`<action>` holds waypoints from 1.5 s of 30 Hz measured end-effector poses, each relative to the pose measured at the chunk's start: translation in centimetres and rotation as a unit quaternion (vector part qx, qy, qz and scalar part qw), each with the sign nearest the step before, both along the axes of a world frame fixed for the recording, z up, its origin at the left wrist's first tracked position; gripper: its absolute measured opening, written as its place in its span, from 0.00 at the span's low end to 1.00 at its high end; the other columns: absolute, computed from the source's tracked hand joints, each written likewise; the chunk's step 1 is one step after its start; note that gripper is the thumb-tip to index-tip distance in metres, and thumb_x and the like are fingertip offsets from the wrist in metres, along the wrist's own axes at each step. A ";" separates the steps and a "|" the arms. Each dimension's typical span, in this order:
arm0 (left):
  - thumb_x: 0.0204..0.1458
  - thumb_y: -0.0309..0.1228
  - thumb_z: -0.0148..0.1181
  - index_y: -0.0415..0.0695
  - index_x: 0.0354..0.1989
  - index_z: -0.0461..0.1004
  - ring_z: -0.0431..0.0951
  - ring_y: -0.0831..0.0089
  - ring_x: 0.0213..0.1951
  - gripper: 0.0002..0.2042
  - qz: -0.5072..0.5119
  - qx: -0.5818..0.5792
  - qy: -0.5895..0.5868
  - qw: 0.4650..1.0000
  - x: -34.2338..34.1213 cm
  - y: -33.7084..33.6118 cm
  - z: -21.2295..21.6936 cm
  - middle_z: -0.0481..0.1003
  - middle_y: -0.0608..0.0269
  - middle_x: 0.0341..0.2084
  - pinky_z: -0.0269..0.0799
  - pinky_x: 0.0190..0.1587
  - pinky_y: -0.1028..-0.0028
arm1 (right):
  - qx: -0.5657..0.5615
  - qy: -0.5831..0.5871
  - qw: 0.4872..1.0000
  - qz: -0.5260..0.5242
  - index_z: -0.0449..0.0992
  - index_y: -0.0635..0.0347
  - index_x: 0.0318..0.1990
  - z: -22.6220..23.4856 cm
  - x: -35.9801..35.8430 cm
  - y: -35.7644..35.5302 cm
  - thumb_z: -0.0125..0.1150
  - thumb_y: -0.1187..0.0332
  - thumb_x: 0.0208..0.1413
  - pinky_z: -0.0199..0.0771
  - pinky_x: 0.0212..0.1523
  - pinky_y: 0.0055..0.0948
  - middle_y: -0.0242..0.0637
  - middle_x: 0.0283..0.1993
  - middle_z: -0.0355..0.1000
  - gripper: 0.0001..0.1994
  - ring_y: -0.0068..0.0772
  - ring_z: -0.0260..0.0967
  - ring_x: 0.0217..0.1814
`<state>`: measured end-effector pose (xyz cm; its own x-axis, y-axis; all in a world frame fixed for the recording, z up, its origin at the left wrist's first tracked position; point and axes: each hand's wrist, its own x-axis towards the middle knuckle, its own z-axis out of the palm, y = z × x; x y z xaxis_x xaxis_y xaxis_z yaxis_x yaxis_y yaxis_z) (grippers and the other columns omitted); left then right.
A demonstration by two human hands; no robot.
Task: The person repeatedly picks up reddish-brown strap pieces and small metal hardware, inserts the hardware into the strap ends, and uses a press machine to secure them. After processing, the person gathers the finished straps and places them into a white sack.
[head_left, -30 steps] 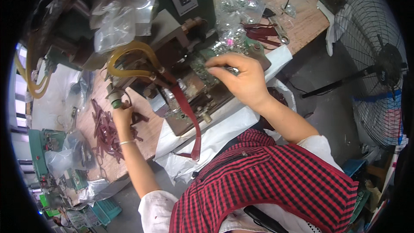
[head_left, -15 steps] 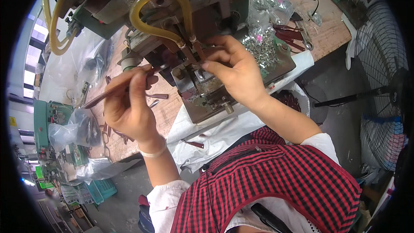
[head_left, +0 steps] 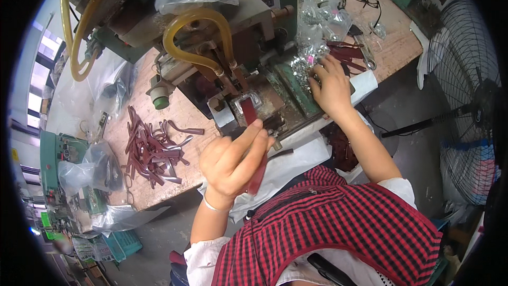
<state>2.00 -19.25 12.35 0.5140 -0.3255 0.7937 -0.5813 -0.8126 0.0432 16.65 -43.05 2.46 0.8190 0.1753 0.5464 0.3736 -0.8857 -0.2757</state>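
Across the pale wooden worktop (head_left: pixel 398 27), we have the grey-and-green metal press (head_left: pixel 254 26) in the middle, the pile of flat dark red straps (head_left: pixel 153 151) to its left and the heap of small silvery metal pieces (head_left: pixel 302 69) to its right. Behind that heap sit clear plastic bags (head_left: pixel 316 27); farther right lie black-framed glasses (head_left: pixel 365 0). Our left fingers (head_left: pixel 256 128) hold one flat dark red strap (head_left: pixel 248 112), its far end over the press bed. Our right fingers (head_left: pixel 329 66) are at the heap.
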 end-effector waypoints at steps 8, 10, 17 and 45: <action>0.43 0.24 0.78 0.46 0.36 0.82 0.78 0.73 0.22 0.12 -0.053 0.009 -0.036 0.998 2.0 0.1 -1.7 0.84 0.59 0.32 0.70 0.21 0.76 | 0.164 0.030 0.985 0.038 0.81 0.58 0.35 -0.5 2.0 -0.3 0.70 0.69 0.49 0.74 0.50 0.42 0.40 0.42 0.78 0.06 0.48 0.74 0.50; 0.43 0.24 0.77 0.45 0.36 0.82 0.78 0.73 0.22 0.12 -0.057 0.005 -0.030 0.998 1.9 0.0 -1.8 0.84 0.58 0.32 0.70 0.21 0.76 | 0.092 0.008 0.991 0.094 0.80 0.58 0.37 -0.8 1.9 0.0 0.67 0.70 0.51 0.74 0.50 0.44 0.40 0.49 0.77 0.07 0.47 0.72 0.57; 0.41 0.24 0.75 0.43 0.40 0.82 0.76 0.74 0.23 0.15 -0.049 -0.086 0.012 0.995 0.5 -0.1 -2.9 0.84 0.55 0.42 0.70 0.23 0.74 | -0.016 0.032 0.989 0.142 0.77 0.63 0.45 -1.1 5.0 1.7 0.59 0.75 0.55 0.75 0.50 0.45 0.47 0.55 0.77 0.10 0.54 0.72 0.61; 0.53 0.28 0.66 0.36 0.36 0.83 0.79 0.75 0.26 0.07 0.241 -0.386 0.441 0.773 2.5 17.7 -10.5 0.83 0.60 0.26 0.72 0.31 0.76 | 0.343 0.147 0.922 0.106 0.85 0.64 0.44 2.6 -3.9 -1.6 0.65 0.75 0.58 0.74 0.53 0.28 0.38 0.43 0.82 0.08 0.31 0.78 0.48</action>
<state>4.54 -1.58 1.87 0.8800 0.4694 -0.0730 0.3142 -0.4597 0.8306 12.70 -44.63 5.08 0.9360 0.0444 0.3491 0.3389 -0.3807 -0.8603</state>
